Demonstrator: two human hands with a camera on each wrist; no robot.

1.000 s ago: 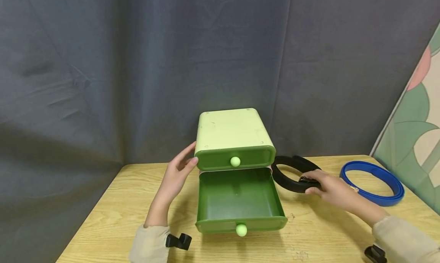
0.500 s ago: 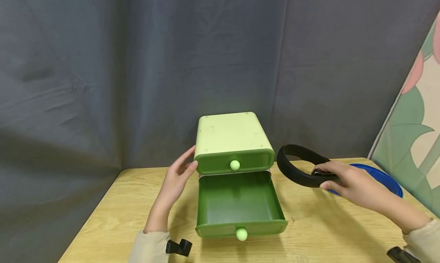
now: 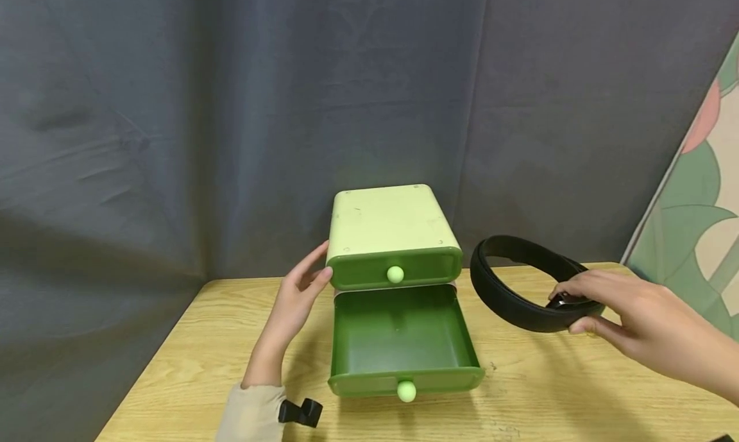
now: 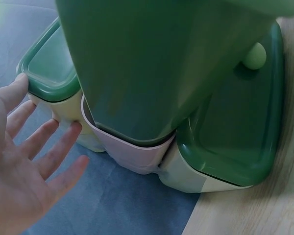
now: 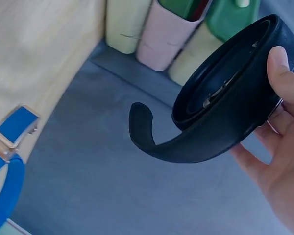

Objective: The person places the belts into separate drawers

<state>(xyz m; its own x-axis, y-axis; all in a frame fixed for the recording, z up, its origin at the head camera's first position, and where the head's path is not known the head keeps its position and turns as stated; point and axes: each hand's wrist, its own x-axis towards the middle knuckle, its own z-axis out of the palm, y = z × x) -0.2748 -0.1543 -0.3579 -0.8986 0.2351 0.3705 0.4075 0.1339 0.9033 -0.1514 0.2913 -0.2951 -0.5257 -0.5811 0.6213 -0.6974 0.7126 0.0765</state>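
A small drawer cabinet (image 3: 392, 219) with a pale yellow-green top stands on the table. Its middle drawer (image 3: 407, 379) is pulled out and bare inside; the top drawer (image 3: 360, 272) is closed. My left hand (image 3: 293, 306) touches the cabinet's left side, thumb by the top drawer's front edge and fingers spread, as the left wrist view also shows. To the right, my right hand (image 3: 646, 317) pinches a coiled black belt (image 3: 514, 308) by its buckle side, held above the table. In the right wrist view the belt's loose end (image 5: 140, 125) curls away from the coil.
A blue belt (image 5: 10, 188) with a gold-coloured buckle (image 5: 17, 128) lies on the table, mostly hidden behind my right hand in the head view. The bottom drawer (image 4: 230, 112) is closed. A grey curtain (image 3: 346, 89) hangs behind, and a patterned panel (image 3: 693, 217) stands at right.
My right hand has lifted the black belt off the table and moved it to the right, in front of the blue belt. My left hand has stayed at the cabinet.
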